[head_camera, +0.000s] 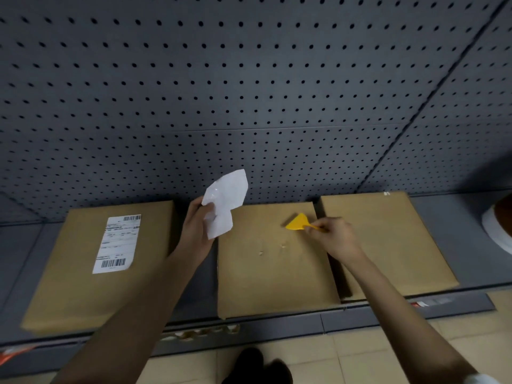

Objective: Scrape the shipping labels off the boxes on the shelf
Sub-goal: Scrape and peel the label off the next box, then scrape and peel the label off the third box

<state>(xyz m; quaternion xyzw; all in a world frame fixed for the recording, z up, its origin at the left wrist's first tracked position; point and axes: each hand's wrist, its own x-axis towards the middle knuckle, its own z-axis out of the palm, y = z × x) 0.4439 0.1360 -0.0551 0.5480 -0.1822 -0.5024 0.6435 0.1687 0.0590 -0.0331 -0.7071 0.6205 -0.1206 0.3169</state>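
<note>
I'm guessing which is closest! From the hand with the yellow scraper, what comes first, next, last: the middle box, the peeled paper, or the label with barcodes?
1. Middle box: directly under the right hand.
2. Peeled paper: to its left, held by the left hand.
3. Barcode label: far left, on the left box.

Three flat boxes on shelf (pixel 194 275): left box (pixel 83 273) labelled (pixel 117 243); middle box (pixel 274 261), right box (pixel 388 239) bare.

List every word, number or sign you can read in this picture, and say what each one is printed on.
None can be read.
Shipping label on the left box: barcodes and print, too blurred.
Peeled label in the left hand: blank side showing.
Shelf-edge tag: blurred.
</note>
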